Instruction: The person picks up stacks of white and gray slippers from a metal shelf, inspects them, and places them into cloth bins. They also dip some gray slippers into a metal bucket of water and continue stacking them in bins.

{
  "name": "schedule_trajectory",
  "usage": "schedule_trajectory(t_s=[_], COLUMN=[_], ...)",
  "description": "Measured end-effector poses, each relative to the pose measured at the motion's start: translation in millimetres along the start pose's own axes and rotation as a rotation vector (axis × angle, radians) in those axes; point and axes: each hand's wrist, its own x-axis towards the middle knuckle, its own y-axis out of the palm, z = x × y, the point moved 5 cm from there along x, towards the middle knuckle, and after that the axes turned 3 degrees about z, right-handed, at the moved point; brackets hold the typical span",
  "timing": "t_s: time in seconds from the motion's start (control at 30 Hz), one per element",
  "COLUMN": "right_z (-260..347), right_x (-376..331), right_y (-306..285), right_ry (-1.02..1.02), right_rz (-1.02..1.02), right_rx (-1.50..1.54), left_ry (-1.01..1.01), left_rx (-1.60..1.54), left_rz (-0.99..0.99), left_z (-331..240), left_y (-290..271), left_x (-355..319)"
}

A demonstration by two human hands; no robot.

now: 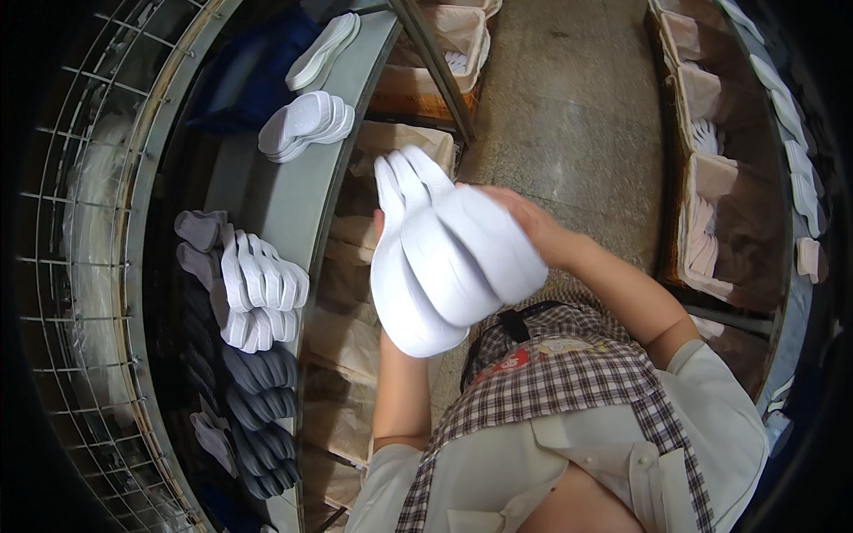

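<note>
Both of my hands hold a fanned stack of white shoe soles point(444, 253) in front of my chest. My right hand point(531, 224) grips the stack from the right side, fingers over the top sole. My left hand point(380, 224) is almost wholly hidden behind the stack; only its forearm shows rising from below. The soles overlap like a fan, toes pointing up and left.
A curved grey conveyor shelf point(275, 200) at left carries white soles point(306, 124), another white pile point(258, 289) and grey soles point(258, 391). A wire mesh guard point(89, 266) lies beyond it. Cardboard bins point(711, 204) with soles stand right; concrete floor point(569, 107) between.
</note>
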Motion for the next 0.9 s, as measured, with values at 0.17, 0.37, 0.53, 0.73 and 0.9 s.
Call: schedule_trajectory(t_s=[0.17,0.37,0.53,0.73,0.9], right_z=[-15,-15,11,-1,-3], right_x=[4,-18,-15,-23,-27], right_y=[-3,21,20,2,15], right_ry=[0.009,0.522,0.489,0.645,0.615], right_rz=[0.15,0.041,0.0,-0.41,-0.334], right_rx=[0.12,0.899,0.7,1.412,1.306], left_ry=[-0.207,-0.116,-0.129,-0.12,-0.082], left_rx=[-0.128,-0.228,-0.059,-0.952,-0.646], left_rz=[-0.067,-0.016,-0.096,0.419,0.272], left_z=[11,27,37,21,21], left_y=[-15,-28,-35,-7,-14], left_x=[-4,0,1,-13,-4])
